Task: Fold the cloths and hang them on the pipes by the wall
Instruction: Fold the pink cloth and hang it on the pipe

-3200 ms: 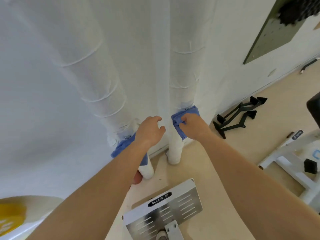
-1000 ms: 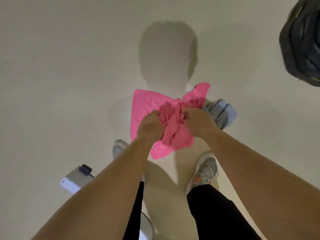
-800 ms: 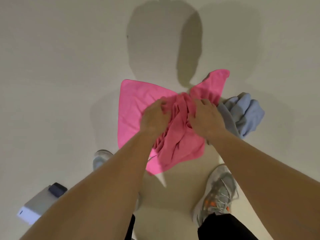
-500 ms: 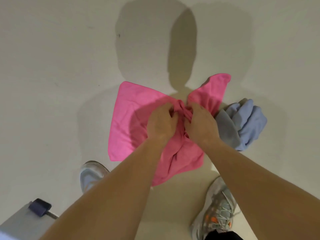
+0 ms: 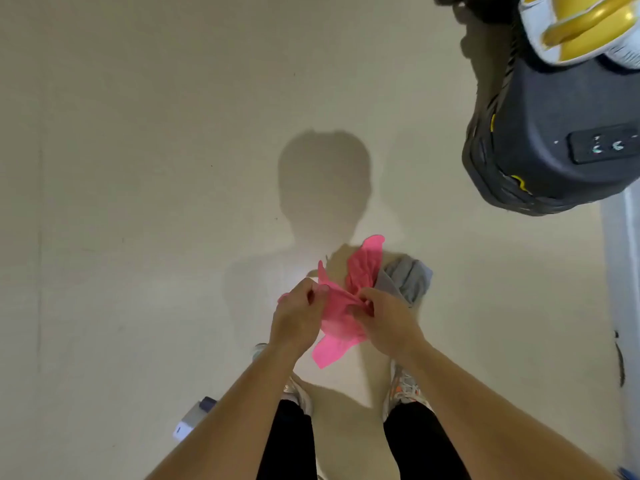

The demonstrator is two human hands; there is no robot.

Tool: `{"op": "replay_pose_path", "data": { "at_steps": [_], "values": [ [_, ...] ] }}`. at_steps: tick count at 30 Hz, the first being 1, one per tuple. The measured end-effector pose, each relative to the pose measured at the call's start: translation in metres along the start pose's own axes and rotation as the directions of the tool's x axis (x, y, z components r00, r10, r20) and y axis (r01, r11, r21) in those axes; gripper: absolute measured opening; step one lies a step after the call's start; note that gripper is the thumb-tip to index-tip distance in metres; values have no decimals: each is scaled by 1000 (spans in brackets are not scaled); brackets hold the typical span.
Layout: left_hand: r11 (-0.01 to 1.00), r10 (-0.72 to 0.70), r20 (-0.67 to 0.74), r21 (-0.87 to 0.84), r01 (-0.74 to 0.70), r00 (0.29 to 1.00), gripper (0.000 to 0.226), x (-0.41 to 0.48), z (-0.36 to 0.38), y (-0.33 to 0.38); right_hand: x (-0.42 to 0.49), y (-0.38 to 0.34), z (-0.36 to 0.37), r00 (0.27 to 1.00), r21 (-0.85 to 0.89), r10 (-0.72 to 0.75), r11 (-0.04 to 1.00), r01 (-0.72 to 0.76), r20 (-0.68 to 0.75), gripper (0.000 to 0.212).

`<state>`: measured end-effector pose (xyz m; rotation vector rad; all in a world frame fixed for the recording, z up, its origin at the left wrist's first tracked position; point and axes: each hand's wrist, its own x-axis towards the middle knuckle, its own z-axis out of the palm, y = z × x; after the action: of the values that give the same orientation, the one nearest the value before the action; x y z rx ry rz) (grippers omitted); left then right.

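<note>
Over beige floor, hands bunch pink cloth.

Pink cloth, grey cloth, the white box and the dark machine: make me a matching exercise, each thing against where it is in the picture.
Things:
1. pink cloth
2. grey cloth
3. white box
4. dark machine

Places:
A. upper right corner of the view
B. on the floor, lower left of the shoes
C. gripped by the left hand and the right hand
D. on the floor just right of the pink one

Pairs: 1-C, 2-D, 3-B, 4-A
</note>
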<state>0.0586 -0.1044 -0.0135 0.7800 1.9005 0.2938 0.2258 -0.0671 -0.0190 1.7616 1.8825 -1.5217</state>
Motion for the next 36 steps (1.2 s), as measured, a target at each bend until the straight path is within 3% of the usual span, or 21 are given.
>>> {"op": "replay_pose_path", "data": {
  "at_steps": [5, 10, 16, 19, 25, 31, 36],
  "values": [
    [978, 200, 15, 53, -201, 980, 29, -105, -65, 125, -118, -86, -138, 996, 57, -66, 996, 70, -67, 35],
    [902, 424, 89, 51, -429, 901, 25, -204, -94, 221, -238, -117, -228, 984, 125, 23, 992, 0, -178, 47],
    [721, 612, 345, 125, -681, 712, 15, -299, -83, 307, -376, -98, -238, 925, 300, 183, 950, -80, -334, 51],
    [592, 679, 461, 117, -797, 572, 21, -336, -64, 342, -432, -84, -232, 866, 392, 251, 917, -71, -432, 43],
    [298, 695, 654, 116, -947, 299, 19, -410, 16, 400, -522, -26, -225, 740, 559, 399, 828, -38, -542, 18],
    [208, 604, 774, 75, -975, 189, 19, -486, 132, 413, -613, 67, -209, 580, 685, 645, 702, -194, -497, 40],
    [133, 564, 819, 39, -990, 108, 22, -549, 226, 413, -696, 137, -188, 423, 785, 758, 601, -154, -497, 53]
  ]
}}
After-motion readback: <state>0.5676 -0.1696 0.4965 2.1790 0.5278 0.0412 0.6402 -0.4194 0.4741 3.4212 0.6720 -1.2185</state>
